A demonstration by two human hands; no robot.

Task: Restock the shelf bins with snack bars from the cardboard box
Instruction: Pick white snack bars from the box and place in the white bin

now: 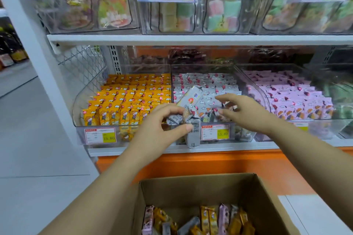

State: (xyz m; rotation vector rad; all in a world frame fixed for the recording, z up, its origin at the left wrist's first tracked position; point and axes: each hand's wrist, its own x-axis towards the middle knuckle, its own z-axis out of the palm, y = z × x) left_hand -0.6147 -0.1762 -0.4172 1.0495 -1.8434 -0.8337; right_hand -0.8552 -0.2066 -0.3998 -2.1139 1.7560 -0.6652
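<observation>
Ok, lower shelf (183,149), scanning from the left. Yellow bin (78,108) is packed with rows of yellow bars (129,99); a price tag (100,135) is clipped to its front wall. Next is the left hand (160,120), at the front edge of the middle bin (202,65). Its fingers are curled and clamped on a bundle of grey-white snack bars (191,118). One bar in the bundle sticks up tilted above the rest, and another hangs down past the bin's front wall. The middle bin holds matching white bars (206,84) in rows and carries a second price tag (215,132) on its front. Cardboard box (191,191) sits below the shelf, open, with mixed loose bars (206,219) in yellow, pink and grey at the bottom. Right hand (242,112) hovers over the front of the middle bin, just beside the held bundle. Its fingers are apart and lightly bent, holding nothing. Further right, the pink bin (322,128) is full of pink bars (292,97).
</observation>
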